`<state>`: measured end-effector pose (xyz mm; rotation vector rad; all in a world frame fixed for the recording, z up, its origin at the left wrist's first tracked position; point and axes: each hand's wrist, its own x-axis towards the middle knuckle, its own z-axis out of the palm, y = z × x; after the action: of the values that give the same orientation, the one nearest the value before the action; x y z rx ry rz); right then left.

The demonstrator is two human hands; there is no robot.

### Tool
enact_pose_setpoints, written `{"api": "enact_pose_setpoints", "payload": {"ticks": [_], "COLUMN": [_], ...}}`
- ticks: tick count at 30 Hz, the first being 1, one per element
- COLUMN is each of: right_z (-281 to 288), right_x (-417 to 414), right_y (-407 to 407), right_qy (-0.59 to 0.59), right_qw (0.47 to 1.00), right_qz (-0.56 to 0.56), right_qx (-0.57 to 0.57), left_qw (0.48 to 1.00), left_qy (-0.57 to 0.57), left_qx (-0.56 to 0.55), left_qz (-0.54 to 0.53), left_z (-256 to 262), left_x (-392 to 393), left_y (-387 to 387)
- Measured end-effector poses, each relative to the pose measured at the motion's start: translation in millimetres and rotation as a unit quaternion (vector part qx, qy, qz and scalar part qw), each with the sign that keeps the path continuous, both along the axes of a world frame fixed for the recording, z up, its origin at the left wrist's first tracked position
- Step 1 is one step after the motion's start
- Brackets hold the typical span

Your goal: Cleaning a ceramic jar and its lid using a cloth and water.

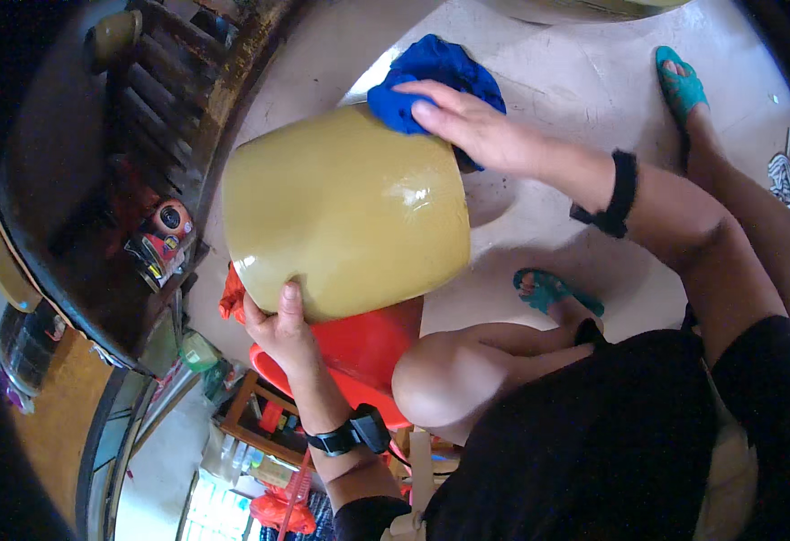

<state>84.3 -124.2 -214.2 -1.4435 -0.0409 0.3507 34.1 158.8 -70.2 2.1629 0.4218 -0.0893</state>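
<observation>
A glossy yellowish-tan cylindrical vessel (341,216), slightly bulging, lies tilted on its side before me. My left hand (283,331) grips its lower left end, the thumb on the outer wall and the fingers out of sight behind the rim. My right hand (466,125) presses a bunched blue cloth (402,108) against the upper right edge of the vessel. More dark blue cloth (449,64) spreads behind that hand. Under the vessel, near my knee, is a red plastic object (368,345), perhaps a stool or tub.
A wooden slatted piece of furniture (212,101) stands at the upper left. Close to it lies a box with coloured print (165,243). A wooden cabinet (253,419) is at the lower left. Striped cord (788,179) lies on the floor at right, beyond my green sandals (682,84).
</observation>
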Motion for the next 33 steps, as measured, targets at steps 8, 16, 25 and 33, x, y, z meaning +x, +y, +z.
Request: {"api": "enact_pose_setpoints", "payload": {"ticks": [8,16,25,33], "right_z": [23,47,-20,1], "right_x": [-101,-83,-58,-134], "right_y": [15,29,62,50], "right_qy": [-0.265,-0.015,0.357,0.433], "right_qw": [0.963,0.984,0.885,0.865], "right_qz": [0.028,-0.072,-0.115,-0.015], "right_qx": [-0.033,0.164,0.276,0.254], "left_qw": [1.0,0.999,0.995,0.995], "left_qy": [0.012,-0.007,0.021,0.007], "left_qx": [-0.004,-0.014,-0.009,-0.029], "left_qz": [0.022,0.041,0.098,0.095], "left_z": [-5,-12,-9,-10], "left_x": [6,-4,2,4], "left_y": [9,29,28,20]}}
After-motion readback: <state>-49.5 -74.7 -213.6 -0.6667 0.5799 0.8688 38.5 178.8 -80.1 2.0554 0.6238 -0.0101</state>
